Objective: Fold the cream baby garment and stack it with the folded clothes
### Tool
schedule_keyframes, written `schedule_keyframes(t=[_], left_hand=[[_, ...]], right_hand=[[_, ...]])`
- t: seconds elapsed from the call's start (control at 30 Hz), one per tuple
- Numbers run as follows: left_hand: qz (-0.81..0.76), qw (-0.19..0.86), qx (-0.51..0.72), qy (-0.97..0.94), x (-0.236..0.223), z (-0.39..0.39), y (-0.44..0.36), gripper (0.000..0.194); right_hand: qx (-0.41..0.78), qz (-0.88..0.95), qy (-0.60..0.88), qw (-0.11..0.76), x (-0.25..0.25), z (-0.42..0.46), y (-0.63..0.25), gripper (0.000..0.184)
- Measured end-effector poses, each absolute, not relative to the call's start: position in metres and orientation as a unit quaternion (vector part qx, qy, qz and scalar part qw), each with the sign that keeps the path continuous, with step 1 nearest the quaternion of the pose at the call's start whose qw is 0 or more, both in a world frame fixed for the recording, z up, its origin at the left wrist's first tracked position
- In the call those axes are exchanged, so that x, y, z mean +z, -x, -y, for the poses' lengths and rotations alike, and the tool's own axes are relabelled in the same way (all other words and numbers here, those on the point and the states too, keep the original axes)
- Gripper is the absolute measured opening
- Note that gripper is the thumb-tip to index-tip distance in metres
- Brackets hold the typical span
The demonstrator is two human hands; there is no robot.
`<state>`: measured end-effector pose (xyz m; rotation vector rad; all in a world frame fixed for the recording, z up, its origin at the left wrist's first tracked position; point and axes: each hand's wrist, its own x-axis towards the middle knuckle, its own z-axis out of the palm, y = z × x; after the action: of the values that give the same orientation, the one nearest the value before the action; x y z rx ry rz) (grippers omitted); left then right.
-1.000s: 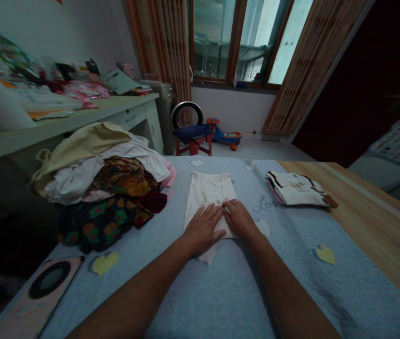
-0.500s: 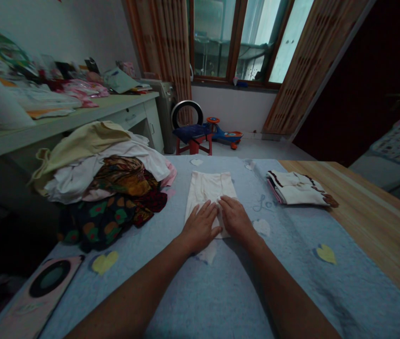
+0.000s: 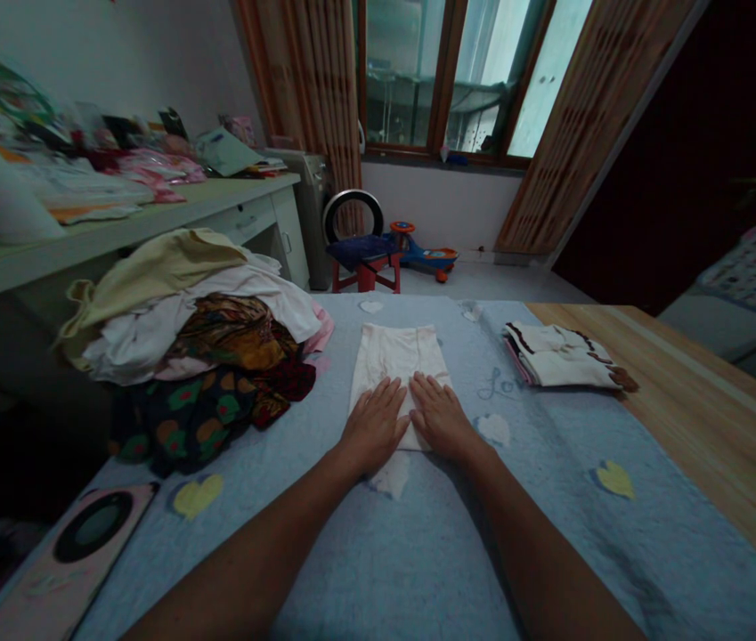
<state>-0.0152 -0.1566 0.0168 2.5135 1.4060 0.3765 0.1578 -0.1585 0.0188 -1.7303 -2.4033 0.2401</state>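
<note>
A white folded garment (image 3: 399,350) lies flat on the blue cloth (image 3: 410,552) in front of me; I cannot tell its exact kind. My left hand (image 3: 374,427) rests palm down on its near left part, fingers stretched out. On the near right part lies my right hand (image 3: 441,414), also flat with its fingers extended. The two hands nearly meet at the thumbs. Part of the garment's near half is hidden under them.
A heap of unfolded clothes (image 3: 217,329) sits at the left, and a stack of folded clothes (image 3: 561,356) at the right. A pink phone (image 3: 50,588) lies near left. Beyond the table stand a red stool (image 3: 368,276) and a blue ride-on toy (image 3: 427,258).
My right hand has flattened, its fingers now spread out on the garment instead of bent. The left hand has shifted slightly toward me. The garment has stayed in place.
</note>
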Motion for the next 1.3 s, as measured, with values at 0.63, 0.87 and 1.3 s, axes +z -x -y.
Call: schedule_keyframes(t=[0.63, 0.87, 1.3], left_hand=[[-0.46, 0.053, 0.132, -0.876, 0.018, 0.144, 0.021, 0.042], [-0.452, 0.032, 0.107, -0.885, 0.016, 0.144, 0.021, 0.049], [-0.487, 0.06, 0.074, -0.868, 0.016, 0.142, 0.023, 0.058]], right_hand=[[0.065, 0.807, 0.583, 0.071, 0.016, 0.156, -0.157, 0.06], [-0.002, 0.818, 0.534, 0.213, 0.029, 0.156, -0.156, 0.048], [0.084, 0.821, 0.554, 0.111, 0.02, 0.155, -0.155, 0.057]])
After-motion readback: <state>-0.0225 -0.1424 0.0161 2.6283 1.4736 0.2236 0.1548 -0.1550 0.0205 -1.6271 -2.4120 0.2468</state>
